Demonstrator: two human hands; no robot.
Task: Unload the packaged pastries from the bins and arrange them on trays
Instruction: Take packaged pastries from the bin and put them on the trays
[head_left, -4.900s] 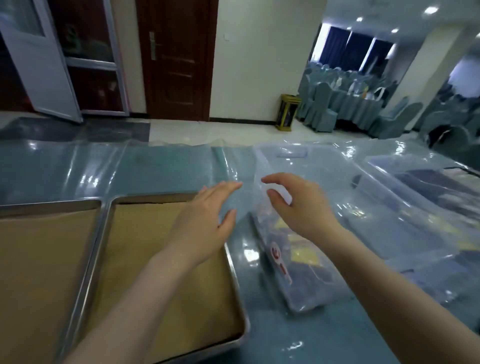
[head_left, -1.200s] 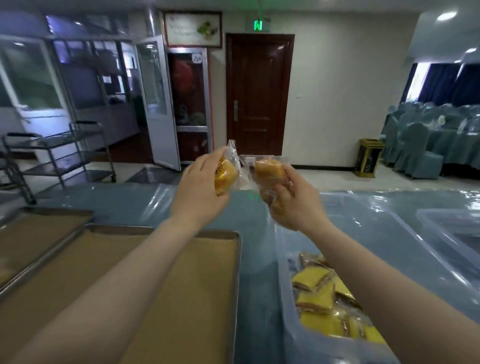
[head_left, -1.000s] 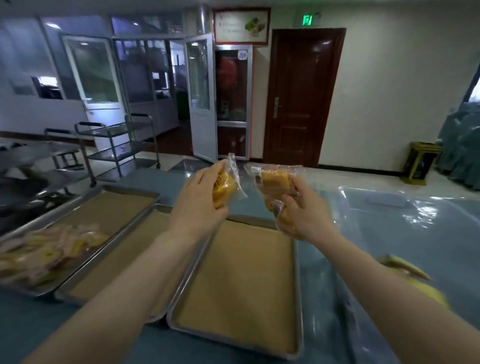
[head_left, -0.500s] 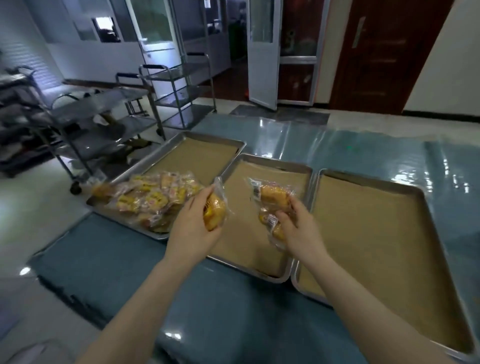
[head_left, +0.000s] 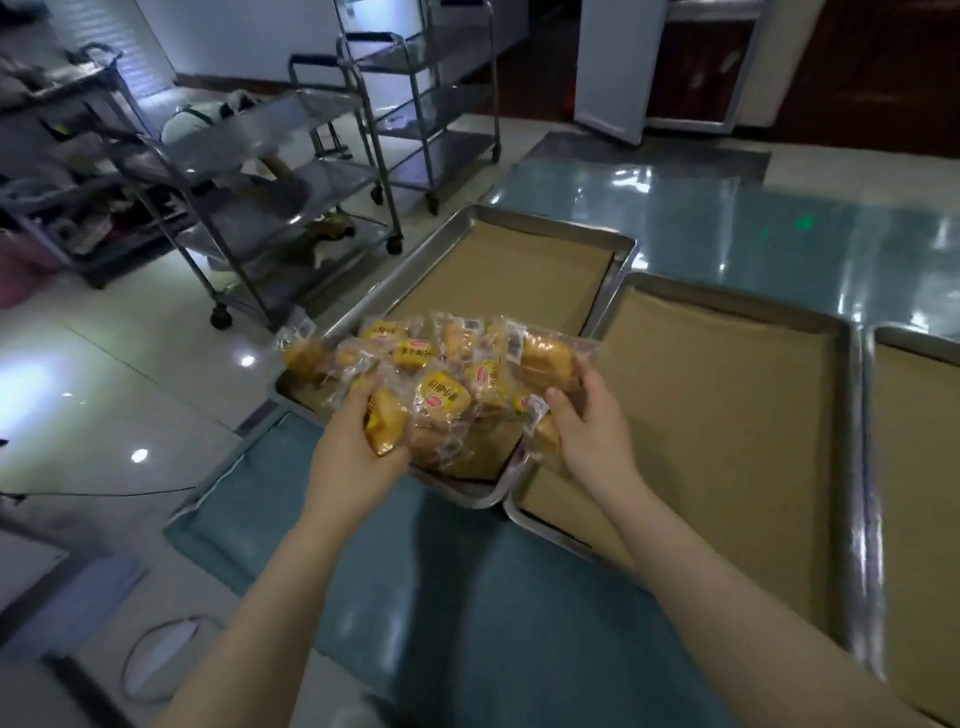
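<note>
Now left hand grips one pastry; right hand grips two pastries; three trays adjoin.

Brushed metal trays lined with matt brown paper; pastries in glossy clear plastic wrappers; tabletop under shiny plastic film.

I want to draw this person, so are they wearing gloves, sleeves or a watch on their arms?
No gloves: the left hand and right hand are bare. The left arm and right arm show no sleeves, and no watch, bracelet or ring is visible.
</note>
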